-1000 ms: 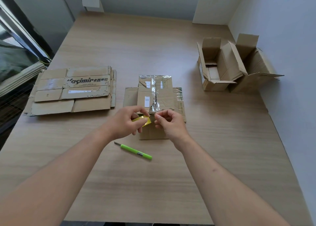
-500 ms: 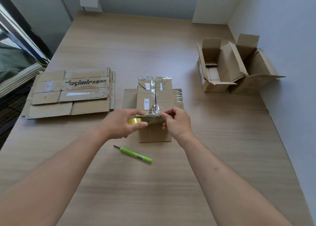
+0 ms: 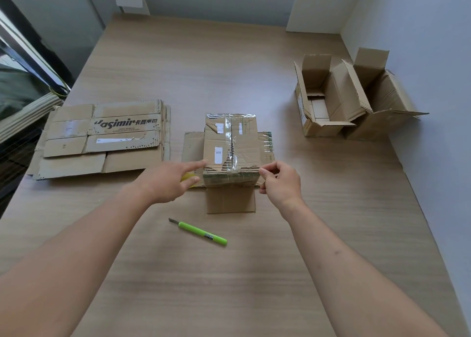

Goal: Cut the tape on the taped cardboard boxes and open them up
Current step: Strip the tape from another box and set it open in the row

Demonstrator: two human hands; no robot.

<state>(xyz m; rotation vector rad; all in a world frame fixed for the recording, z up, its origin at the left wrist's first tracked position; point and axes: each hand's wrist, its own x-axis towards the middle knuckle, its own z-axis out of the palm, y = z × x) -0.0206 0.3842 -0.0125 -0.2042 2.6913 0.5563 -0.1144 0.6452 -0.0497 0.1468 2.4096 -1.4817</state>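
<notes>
A small taped cardboard box (image 3: 244,145) stands at the table's middle, its lower flaps splayed flat around it and shiny clear tape running along its top seam. My left hand (image 3: 165,181) lies at the box's near left corner with its fingers stretched apart and the index tip touching the box. A yellow item (image 3: 186,177) peeks out between those fingers, mostly hidden. My right hand (image 3: 280,184) pinches the box's near right corner between thumb and forefinger. A green utility knife (image 3: 201,233) lies on the table in front of the box, untouched.
A stack of flattened cardboard (image 3: 102,138) lies at the left. Two opened boxes (image 3: 326,94) (image 3: 382,102) stand at the right against the wall. The wooden table (image 3: 229,285) ends at a dark drop on the left.
Both hands have moved apart from the middle of the box's near edge to its two near corners. My left hand's fingers have spread out from around the yellow item.
</notes>
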